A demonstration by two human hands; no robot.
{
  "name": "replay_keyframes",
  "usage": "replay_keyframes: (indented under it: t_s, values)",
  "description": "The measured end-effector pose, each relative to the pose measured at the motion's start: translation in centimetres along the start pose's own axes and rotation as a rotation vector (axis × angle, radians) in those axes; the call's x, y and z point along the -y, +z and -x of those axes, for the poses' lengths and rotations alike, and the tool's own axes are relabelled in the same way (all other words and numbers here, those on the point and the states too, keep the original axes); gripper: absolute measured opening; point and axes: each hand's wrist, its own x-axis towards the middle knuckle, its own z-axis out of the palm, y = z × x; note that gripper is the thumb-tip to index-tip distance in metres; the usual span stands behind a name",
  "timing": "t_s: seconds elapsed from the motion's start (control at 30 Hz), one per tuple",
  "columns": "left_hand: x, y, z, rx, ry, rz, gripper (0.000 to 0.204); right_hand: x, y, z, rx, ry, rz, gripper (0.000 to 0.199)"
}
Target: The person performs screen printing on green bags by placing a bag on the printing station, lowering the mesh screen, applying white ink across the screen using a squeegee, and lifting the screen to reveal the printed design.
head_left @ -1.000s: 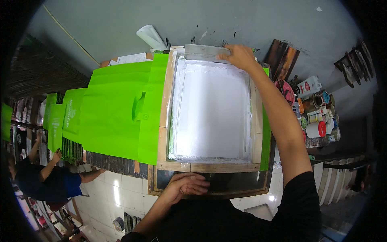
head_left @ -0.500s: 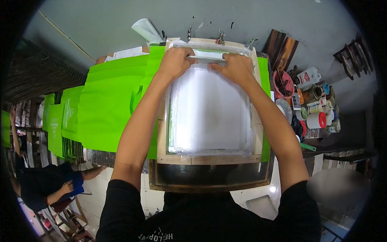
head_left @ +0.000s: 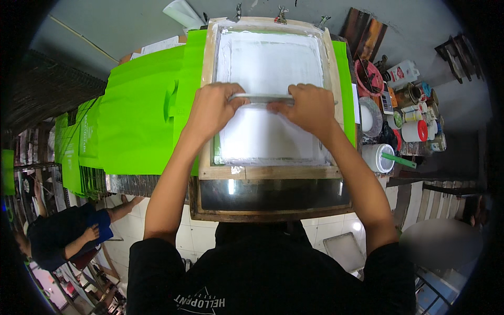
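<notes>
A wood-framed printing screen lies flat in front of me, its mesh covered with white ink. Across the middle of the mesh rests a squeegee, a long grey-white bar. My left hand grips its left end, fingers wrapped over the far side and thumb on the near side. At the other end my right hand holds it the same way. The squeegee's lower edge is partly hidden by my fingers. Bright green fabric shows under the screen on both sides.
Green bags spread leftward. Clamps stand along the screen's far edge. At right are a pink basin, a white tub with a green-handled tool, and several ink containers. A seated person is at far left.
Both hands have drawn the squeegee from the screen's far end toward me, to about its middle. My view has shifted, so the screen appears higher in the picture.
</notes>
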Motion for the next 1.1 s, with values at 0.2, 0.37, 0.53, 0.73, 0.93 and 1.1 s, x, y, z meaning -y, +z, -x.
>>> replay_keyframes:
  t_s: [0.2,0.37,0.53,0.73,0.93,1.1]
  values:
    - [-2.6,0.4,6.8,0.025,-0.023,0.054,0.020,2.8,-0.7,7.0,-0.061,-0.033,-0.010,0.061]
    - [-3.2,1.1,11.7,-0.067,0.074,0.028,0.015,5.3,-1.3,11.0,-0.003,-0.019,-0.014,0.050]
    - [-0.9,2.8,14.7,-0.147,0.182,-0.024,0.067,5.3,-1.0,13.8,-0.058,-0.097,0.047,0.026]
    - [3.1,3.7,16.6,-0.387,0.280,-0.194,0.125,4.3,-2.4,12.9,-0.214,-0.193,-0.081,0.017]
    - [-2.6,-4.2,12.1,-0.707,0.340,-0.002,0.132,4.3,-12.5,7.1,-0.570,-0.293,0.037,0.023]
    - [-1.7,-8.0,5.9,-0.784,0.280,0.420,0.110,2.9,-20.4,-1.5,-0.674,-0.252,0.148,0.020]
